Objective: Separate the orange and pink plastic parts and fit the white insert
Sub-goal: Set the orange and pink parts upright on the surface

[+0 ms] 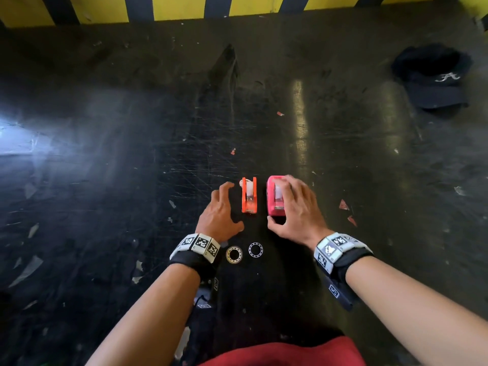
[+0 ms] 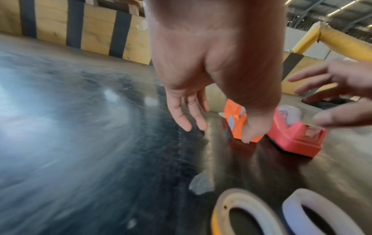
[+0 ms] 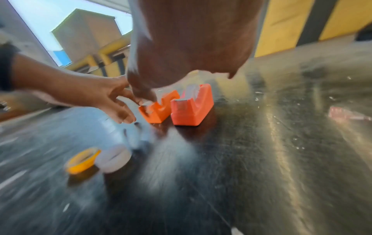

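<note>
An orange plastic dispenser [image 1: 249,197] and a pink one [image 1: 271,204] stand side by side, a small gap apart, on the dark table [image 1: 158,154]. Each has a whitish piece in its slot; the pink one's whitish roll [image 2: 290,113] shows in the left wrist view. My left hand [image 1: 234,205] is spread just left of the orange dispenser [image 2: 234,120], thumb near its front end, holding nothing. My right hand [image 1: 283,200] hovers over the pink dispenser [image 2: 296,139] with straight, spread fingers; I cannot tell whether it touches. The wrist views are blurred.
Two tape rings lie near my wrists: a yellowish one [image 1: 234,254] and a white one [image 1: 255,249]. A dark cap [image 1: 433,77] lies at the far right. A yellow-and-black striped barrier [image 1: 237,6] lines the far edge. Small scraps [image 1: 343,205] dot the table.
</note>
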